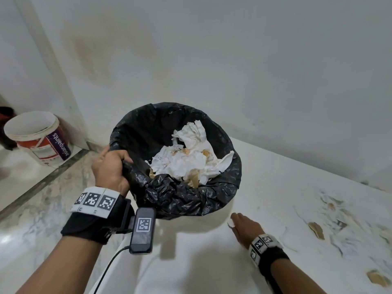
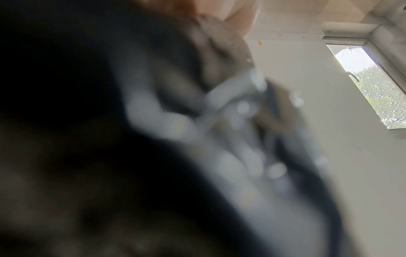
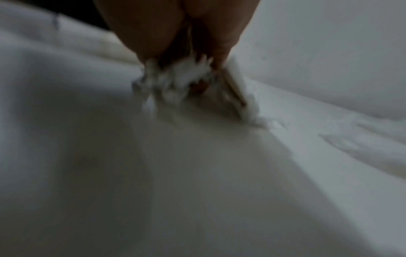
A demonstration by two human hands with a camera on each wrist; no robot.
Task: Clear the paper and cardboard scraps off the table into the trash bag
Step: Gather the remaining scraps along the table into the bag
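Observation:
A black trash bag (image 1: 180, 196) hangs open at the table's left end, holding crumpled white paper and brown cardboard bits (image 1: 186, 158). My left hand (image 1: 112, 168) grips its near rim; the left wrist view is filled by blurred black plastic (image 2: 197, 121). My right hand (image 1: 241, 224) lies low on the white table (image 1: 265, 177) just below the bag, fingers closed round a small bunch of white paper scraps (image 1: 230, 223). In the right wrist view those scraps (image 3: 175, 83) stick out from under my fingers (image 3: 149, 34), blurred. More torn paper and brown cardboard pieces (image 1: 317, 230) lie scattered at the right.
A white wall rises right behind the table. On the marble floor at the left stands a white and red paint bucket (image 1: 38, 139). A black cable (image 1: 108, 270) hangs from the device on my left wrist. Another cardboard scrap (image 1: 377, 277) lies near the table's right front.

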